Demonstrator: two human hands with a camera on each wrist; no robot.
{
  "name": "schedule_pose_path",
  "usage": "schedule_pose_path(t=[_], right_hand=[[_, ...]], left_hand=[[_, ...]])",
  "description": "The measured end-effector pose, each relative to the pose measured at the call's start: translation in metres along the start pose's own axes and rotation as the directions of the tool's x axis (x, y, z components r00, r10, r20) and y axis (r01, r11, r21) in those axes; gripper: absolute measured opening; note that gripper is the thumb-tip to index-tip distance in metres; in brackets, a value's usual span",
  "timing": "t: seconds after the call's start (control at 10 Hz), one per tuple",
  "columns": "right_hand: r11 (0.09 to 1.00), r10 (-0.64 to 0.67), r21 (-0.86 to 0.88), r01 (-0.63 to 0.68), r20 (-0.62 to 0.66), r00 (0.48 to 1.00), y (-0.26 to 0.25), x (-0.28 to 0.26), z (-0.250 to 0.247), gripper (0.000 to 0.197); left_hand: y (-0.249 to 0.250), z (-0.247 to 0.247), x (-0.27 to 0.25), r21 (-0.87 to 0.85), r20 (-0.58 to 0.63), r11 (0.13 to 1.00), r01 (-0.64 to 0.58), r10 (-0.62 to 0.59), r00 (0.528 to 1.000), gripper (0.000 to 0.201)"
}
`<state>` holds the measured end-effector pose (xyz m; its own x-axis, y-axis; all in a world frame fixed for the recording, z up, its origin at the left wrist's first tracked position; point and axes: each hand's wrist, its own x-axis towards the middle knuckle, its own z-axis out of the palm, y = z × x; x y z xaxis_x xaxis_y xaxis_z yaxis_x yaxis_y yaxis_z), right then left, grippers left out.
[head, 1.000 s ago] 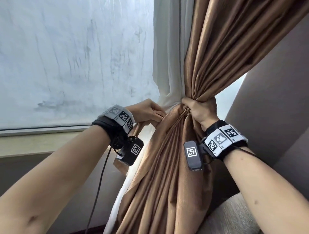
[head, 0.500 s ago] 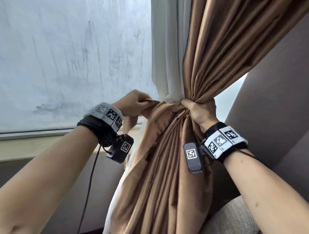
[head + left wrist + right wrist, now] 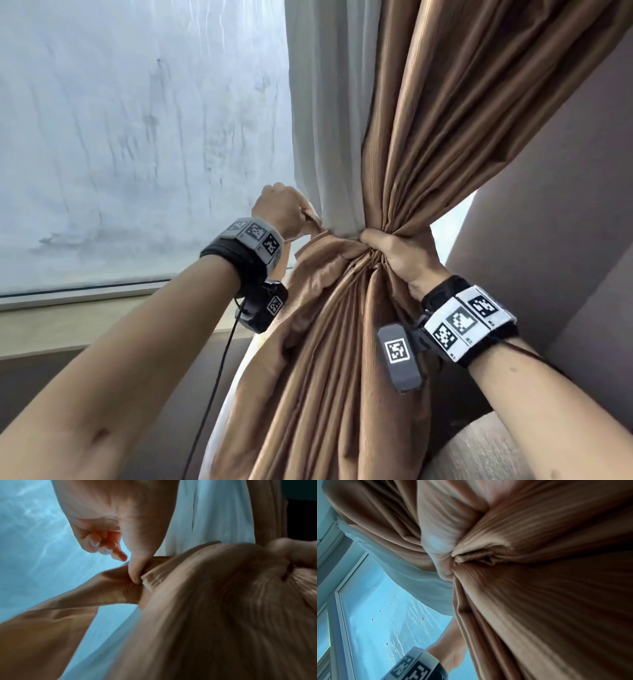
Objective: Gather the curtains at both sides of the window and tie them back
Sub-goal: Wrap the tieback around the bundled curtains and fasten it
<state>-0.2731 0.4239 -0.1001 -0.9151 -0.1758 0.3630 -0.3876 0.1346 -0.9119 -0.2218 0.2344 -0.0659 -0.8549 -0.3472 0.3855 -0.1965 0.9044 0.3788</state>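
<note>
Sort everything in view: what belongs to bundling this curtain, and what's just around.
In the job: brown curtain, bunched in the right hand; white sheer gathered with it; brown fabric strip pinched by the left hand.
Just around: window pane, sill, grey wall.

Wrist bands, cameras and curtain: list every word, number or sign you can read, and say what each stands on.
No words or numbers can be read.
Left wrist band: black-and-white square codes only.
Right wrist band: square codes; tiny characters beside them, too small to read.
Left wrist camera and right wrist camera: one square code each.
Brown curtain and brown tie-back strip: no text.
</note>
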Motion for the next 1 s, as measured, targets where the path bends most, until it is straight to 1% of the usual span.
schedule_pose_path(t=[0.1, 0.2, 0.3, 0.4, 0.5, 0.6, 0.7, 0.8, 0.9, 1.0], right_hand=[[0.999, -0.011, 0.037, 0.011, 0.013, 1.0, -0.002, -0.004, -0.012, 0.067], [0.999, -0.014, 0.053, 0.013, 0.018, 1.0, 0.0, -0.003, -0.02, 0.065], [0.997, 0.012, 0.075, -0.01, -0.031, 0.999, 0.006, 0.003, -0.029, 0.066], [0.991, 0.079, 0.115, -0.07, -0.077, 0.994, 0.014, 0.014, -0.035, 0.064], [0.985, 0.122, 0.123, -0.118, -0.024, 0.992, 0.009, 0.015, -0.034, 0.057], [0.971, 0.111, 0.189, -0.146, 0.182, 0.977, -0.007, 0.001, -0.035, 0.061], [0.922, 0.141, 0.264, -0.282, 0.45, 0.882, -0.015, -0.012, -0.042, 0.053], [0.825, 0.236, 0.255, -0.504, 0.655, 0.718, -0.017, -0.013, -0.047, 0.066], [0.87, 0.306, 0.158, -0.468, 0.571, 0.762, -0.018, -0.005, -0.046, 0.078], [0.918, 0.304, 0.069, -0.39, 0.51, 0.805, -0.02, 0.003, -0.051, 0.065]], left_hand=[[0.018, 0.009, 0.012, -0.174, 0.024, 0.982, 0.077, -0.074, 0.997, 0.019], [0.036, 0.02, 0.016, -0.5, 0.081, 0.86, 0.098, -0.066, 0.994, 0.032], [0.046, 0.034, 0.016, -0.71, 0.208, 0.692, 0.131, 0.028, 0.978, 0.042], [0.016, 0.037, 0.014, -0.471, 0.669, -0.207, 0.858, 0.55, 0.5, 0.033], [0.026, 0.023, 0.003, -0.976, 0.141, 0.215, -0.022, 0.711, 0.689, 0.044], [0.063, -0.002, -0.017, -0.834, 0.482, 0.52, 0.184, 0.523, 0.703, 0.054], [0.071, -0.001, -0.017, -0.823, 0.479, 0.523, 0.223, 0.425, 0.768, 0.018], [0.077, -0.004, -0.024, -0.843, 0.466, 0.482, 0.237, 0.435, 0.771, 0.016], [0.081, -0.006, -0.022, -0.81, 0.499, 0.524, 0.261, 0.383, 0.778, 0.017], [0.079, -0.008, -0.022, -0.811, 0.519, 0.509, 0.29, 0.395, 0.758, 0.014]])
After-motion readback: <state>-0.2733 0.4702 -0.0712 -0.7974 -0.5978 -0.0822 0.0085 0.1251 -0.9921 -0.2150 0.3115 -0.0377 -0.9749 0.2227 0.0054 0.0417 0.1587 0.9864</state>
